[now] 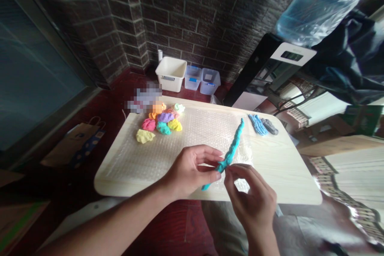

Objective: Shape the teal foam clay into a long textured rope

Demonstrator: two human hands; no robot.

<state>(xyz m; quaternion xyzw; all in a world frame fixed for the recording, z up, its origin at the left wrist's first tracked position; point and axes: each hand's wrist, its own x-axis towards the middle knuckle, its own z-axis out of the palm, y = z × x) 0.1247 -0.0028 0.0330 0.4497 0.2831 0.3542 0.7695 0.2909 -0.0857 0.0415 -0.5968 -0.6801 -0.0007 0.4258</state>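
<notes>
A long turquoise roll of modelling clay (233,147), lumpy and twisted, slants up and away over the near part of the table. My left hand (192,170) grips it near its lower end, thumb on one side and fingers on the other. The bottom tip pokes out below the thumb. My right hand (252,192) is closed in a pinch at the roll's right side, just above the left thumb; its fingertips touch the clay, and what lies between them is partly hidden. Beneath both hands is a sheet of bubble wrap (192,132).
Several coloured clay lumps (165,117) sit at the table's back left. Blue clay strands (258,125) and a grey clay piece (270,126) lie at the right. Behind the table (285,168) stand a white bin (171,74) and two clear bins (210,82). A paper bag (72,142) is on the floor.
</notes>
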